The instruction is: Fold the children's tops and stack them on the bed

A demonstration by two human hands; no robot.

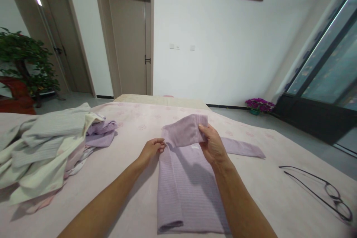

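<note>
A lilac striped garment (181, 189) lies partly folded on the pink bedsheet (134, 178) in front of me. My left hand (152, 148) pinches its left edge near the fold. My right hand (213, 145) grips the upper part of the garment and holds it lifted and turned over toward me. One sleeve (242, 148) still lies stretched out flat to the right of my right hand.
A heap of white, grey and lilac clothes (47, 148) covers the bed's left side. A pair of glasses (326, 189) lies at the right. Beyond the bed are doors, a leafy plant (25, 59), purple potted flowers (259, 105) and a large window.
</note>
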